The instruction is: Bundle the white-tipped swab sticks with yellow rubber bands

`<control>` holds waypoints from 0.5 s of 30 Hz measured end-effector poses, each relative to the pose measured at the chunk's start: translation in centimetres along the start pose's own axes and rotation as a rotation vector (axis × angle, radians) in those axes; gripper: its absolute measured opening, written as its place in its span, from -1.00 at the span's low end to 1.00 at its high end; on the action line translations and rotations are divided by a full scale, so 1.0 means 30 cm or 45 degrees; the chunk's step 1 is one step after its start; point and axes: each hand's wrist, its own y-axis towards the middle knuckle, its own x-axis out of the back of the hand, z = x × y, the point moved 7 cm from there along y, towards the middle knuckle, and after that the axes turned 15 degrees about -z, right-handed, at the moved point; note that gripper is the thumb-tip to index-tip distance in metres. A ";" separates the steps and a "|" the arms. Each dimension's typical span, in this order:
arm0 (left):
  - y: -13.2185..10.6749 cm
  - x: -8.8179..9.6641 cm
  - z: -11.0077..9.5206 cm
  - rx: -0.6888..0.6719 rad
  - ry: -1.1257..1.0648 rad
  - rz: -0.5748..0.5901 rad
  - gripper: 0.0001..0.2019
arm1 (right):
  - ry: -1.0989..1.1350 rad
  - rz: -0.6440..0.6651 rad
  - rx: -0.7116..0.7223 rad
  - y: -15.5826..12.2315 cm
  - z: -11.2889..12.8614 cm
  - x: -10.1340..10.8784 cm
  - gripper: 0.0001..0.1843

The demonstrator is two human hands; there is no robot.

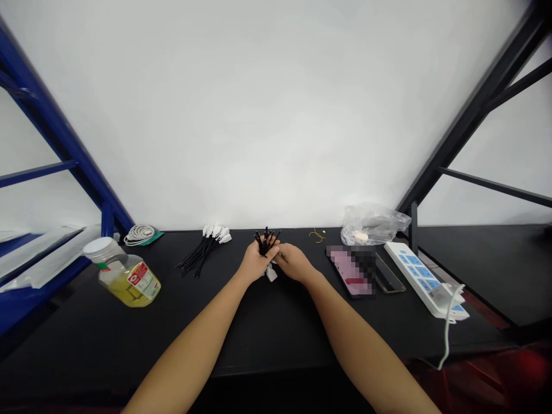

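My left hand [255,261] is closed round a bundle of thin black sticks [266,240] that stand up out of the fist above the black table [241,322]. My right hand [294,262] is closed too, pinching at the lower end of the same bundle, where a small white piece [271,275] shows under my fingers. A second bunch of black sticks with white tips [206,246] lies flat on the table to the left, apart from both hands.
A plastic jar with yellow contents [125,276] lies at the left, a coiled white cable [140,233] behind it. To the right are a phone [351,270], a clear plastic bag [371,225], a yellow rubber band [318,234] and a white power strip [425,279]. Blue and black rack frames flank the table.
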 end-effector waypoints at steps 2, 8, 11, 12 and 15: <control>0.001 0.002 -0.001 0.007 0.054 -0.003 -0.72 | 0.027 0.069 0.048 -0.005 0.019 -0.013 -0.72; -0.002 0.030 -0.008 0.126 -0.225 -0.222 -0.57 | 0.163 0.250 -0.071 -0.037 0.037 -0.055 -0.45; -0.019 0.013 -0.011 0.128 -0.262 -0.201 -0.51 | 0.080 0.208 -0.056 -0.046 0.039 -0.088 -0.22; -0.025 0.005 -0.014 0.121 -0.241 -0.169 -0.50 | 0.063 0.193 -0.037 -0.047 0.039 -0.099 -0.19; -0.030 -0.011 -0.019 0.169 -0.270 -0.103 -0.51 | 0.080 0.188 -0.032 -0.051 0.026 -0.118 -0.09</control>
